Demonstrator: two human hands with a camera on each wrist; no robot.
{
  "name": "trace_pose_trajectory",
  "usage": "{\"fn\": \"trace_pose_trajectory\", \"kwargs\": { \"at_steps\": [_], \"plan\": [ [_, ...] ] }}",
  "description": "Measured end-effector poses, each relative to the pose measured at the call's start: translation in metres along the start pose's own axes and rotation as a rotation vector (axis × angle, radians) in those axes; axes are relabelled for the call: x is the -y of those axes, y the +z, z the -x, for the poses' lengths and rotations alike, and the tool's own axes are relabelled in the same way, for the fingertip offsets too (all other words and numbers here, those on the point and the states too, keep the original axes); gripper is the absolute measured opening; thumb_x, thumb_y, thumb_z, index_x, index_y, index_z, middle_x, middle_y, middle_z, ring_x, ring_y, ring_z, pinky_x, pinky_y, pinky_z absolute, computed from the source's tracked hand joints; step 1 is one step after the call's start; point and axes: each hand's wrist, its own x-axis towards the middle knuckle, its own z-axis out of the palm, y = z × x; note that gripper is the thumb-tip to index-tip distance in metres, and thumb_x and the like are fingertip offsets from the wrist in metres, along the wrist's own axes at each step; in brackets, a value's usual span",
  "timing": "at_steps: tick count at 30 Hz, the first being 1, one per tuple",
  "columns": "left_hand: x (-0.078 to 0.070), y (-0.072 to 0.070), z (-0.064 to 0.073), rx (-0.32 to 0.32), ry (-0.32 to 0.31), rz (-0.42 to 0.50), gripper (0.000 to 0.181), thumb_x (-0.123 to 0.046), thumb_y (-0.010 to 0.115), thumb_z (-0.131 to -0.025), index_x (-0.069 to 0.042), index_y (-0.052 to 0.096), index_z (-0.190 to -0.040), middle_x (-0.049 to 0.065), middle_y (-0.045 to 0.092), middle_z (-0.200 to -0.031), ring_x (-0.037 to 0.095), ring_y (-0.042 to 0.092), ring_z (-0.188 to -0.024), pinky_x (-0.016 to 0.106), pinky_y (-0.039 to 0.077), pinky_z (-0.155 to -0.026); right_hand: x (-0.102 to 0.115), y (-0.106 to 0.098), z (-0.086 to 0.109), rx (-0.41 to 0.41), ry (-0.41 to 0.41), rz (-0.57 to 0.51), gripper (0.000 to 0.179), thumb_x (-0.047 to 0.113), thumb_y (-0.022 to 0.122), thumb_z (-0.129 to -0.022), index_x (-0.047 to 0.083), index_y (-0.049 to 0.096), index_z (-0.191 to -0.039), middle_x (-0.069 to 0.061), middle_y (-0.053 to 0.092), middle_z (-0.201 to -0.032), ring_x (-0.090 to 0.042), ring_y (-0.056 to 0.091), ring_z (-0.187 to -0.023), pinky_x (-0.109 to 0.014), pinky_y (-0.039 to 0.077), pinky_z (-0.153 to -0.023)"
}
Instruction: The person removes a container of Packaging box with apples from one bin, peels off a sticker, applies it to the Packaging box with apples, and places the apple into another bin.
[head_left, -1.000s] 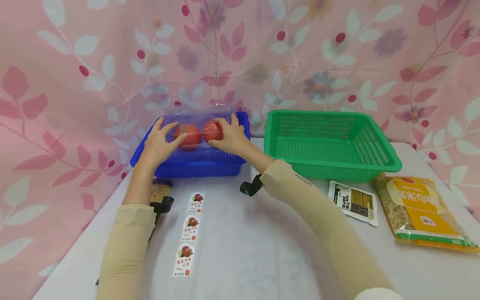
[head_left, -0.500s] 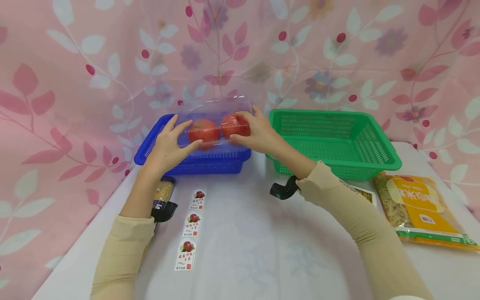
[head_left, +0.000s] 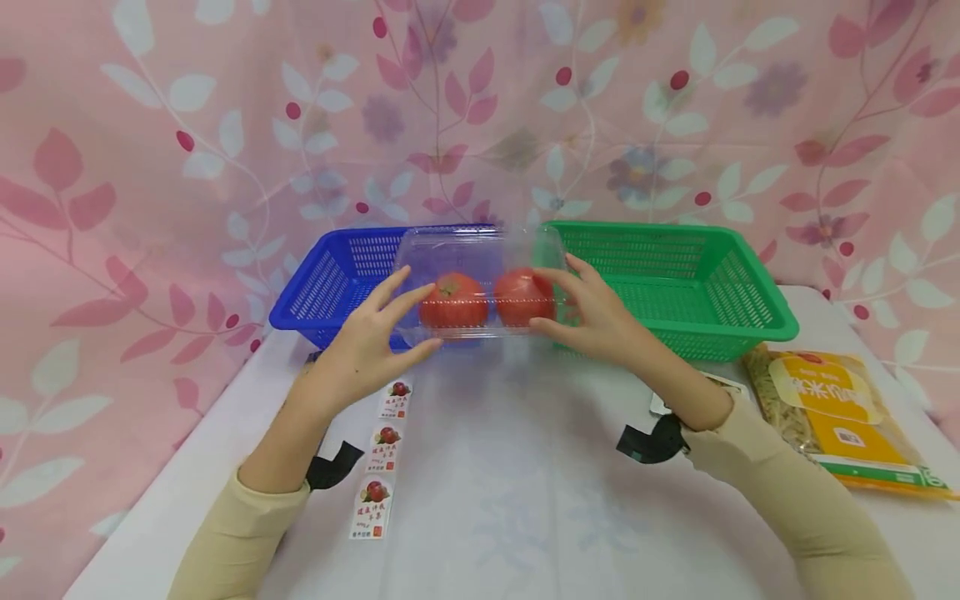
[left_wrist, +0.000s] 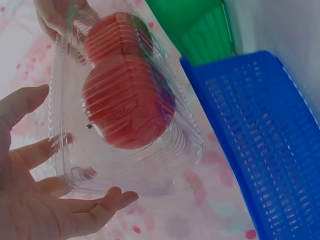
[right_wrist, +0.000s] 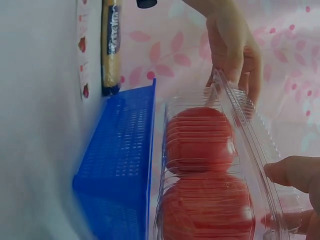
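Observation:
A clear plastic clamshell box [head_left: 480, 250] is held up between my two hands, in front of the baskets. Two red tomatoes [head_left: 452, 304] show through its ribbed walls; one has a green stem end. My left hand [head_left: 360, 350] grips the box's left end, with fingers along the side and thumb at the front edge. At the opposite end my right hand [head_left: 600, 317] holds it between thumb and fingers. The left wrist view shows several left fingers [left_wrist: 102, 212] under and beside the box's corner. The lid appears closed over the tomatoes.
Behind the box stand a blue basket [head_left: 330, 283] and a green basket [head_left: 667, 308], side by side. A strip of apple-picture labels [head_left: 381, 450] lies at left, near a long grain pack [right_wrist: 111, 50]. At right are a yellow food bag [head_left: 840, 408] and a partly hidden packet [head_left: 723, 382].
Both hands have lifted the clamshell box of tomatoes out of the blue basket and carried it right and nearer. It now hangs in front of the gap between the baskets.

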Motion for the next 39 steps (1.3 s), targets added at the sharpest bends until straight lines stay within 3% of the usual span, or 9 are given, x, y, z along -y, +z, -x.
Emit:
{"fn": "trace_pose_trajectory", "kwargs": {
  "at_steps": [7, 14, 18, 22, 32, 39],
  "plan": [
    [-0.021, 0.017, 0.020, 0.037, 0.099, 0.003, 0.064, -0.028, 0.072, -0.080, -0.020, 0.044, -0.137, 0.012, 0.025, -0.148, 0.038, 0.034, -0.128, 0.049, 0.047, -0.085, -0.010, -0.007, 0.046, -0.008, 0.005, 0.013, 0.061, 0.031, 0.069, -0.082, 0.015, 0.044, -0.135, -0.019, 0.016, -0.148, -0.031, 0.057, -0.098, -0.043, 0.053, -0.072],
    [-0.040, 0.029, 0.038, 0.028, 0.172, 0.002, 0.066, -0.027, 0.072, -0.079, -0.019, 0.043, -0.137, 0.010, 0.027, -0.147, 0.033, 0.031, -0.130, 0.050, 0.041, -0.092, -0.014, -0.013, 0.078, -0.032, -0.039, 0.024, 0.059, 0.028, 0.069, -0.082, 0.016, 0.045, -0.134, -0.016, 0.016, -0.148, -0.038, 0.038, -0.122, -0.048, 0.051, -0.075],
    [-0.047, 0.033, 0.046, 0.033, 0.192, 0.015, 0.068, -0.026, 0.073, -0.078, -0.019, 0.042, -0.137, 0.010, 0.028, -0.146, 0.037, 0.031, -0.129, 0.054, 0.039, -0.092, -0.013, -0.013, 0.094, -0.018, -0.028, 0.030, 0.058, 0.028, 0.069, -0.082, 0.019, 0.044, -0.135, -0.016, 0.016, -0.148, -0.031, 0.048, -0.110, -0.036, 0.054, -0.065],
    [-0.050, 0.039, 0.054, 0.051, 0.212, 0.035, 0.068, -0.025, 0.073, -0.077, -0.019, 0.042, -0.137, 0.010, 0.027, -0.146, 0.036, 0.034, -0.128, 0.051, 0.041, -0.090, -0.015, -0.011, 0.108, 0.001, -0.007, 0.045, 0.059, 0.026, 0.070, -0.081, 0.020, 0.044, -0.134, -0.017, 0.018, -0.148, -0.025, 0.054, -0.099, -0.028, 0.052, -0.062],
    [-0.048, 0.063, 0.070, 0.082, 0.197, 0.070, 0.059, -0.018, 0.073, -0.076, -0.019, 0.050, -0.130, 0.013, 0.024, -0.147, 0.032, 0.041, -0.124, 0.039, 0.047, -0.086, -0.023, 0.000, 0.131, 0.048, 0.016, 0.071, 0.061, 0.019, 0.072, -0.079, 0.022, 0.044, -0.133, -0.020, 0.021, -0.145, -0.023, 0.056, -0.092, -0.031, 0.054, -0.065],
    [-0.045, 0.069, 0.074, 0.139, 0.137, 0.065, 0.052, -0.017, 0.070, -0.078, -0.026, 0.053, -0.127, 0.013, 0.022, -0.148, 0.033, 0.043, -0.122, 0.040, 0.049, -0.083, -0.031, 0.011, 0.139, 0.043, 0.000, 0.060, 0.061, 0.014, 0.073, -0.078, 0.019, 0.045, -0.132, -0.024, 0.020, -0.144, -0.029, 0.058, -0.095, -0.039, 0.054, -0.070]
  ]
}}
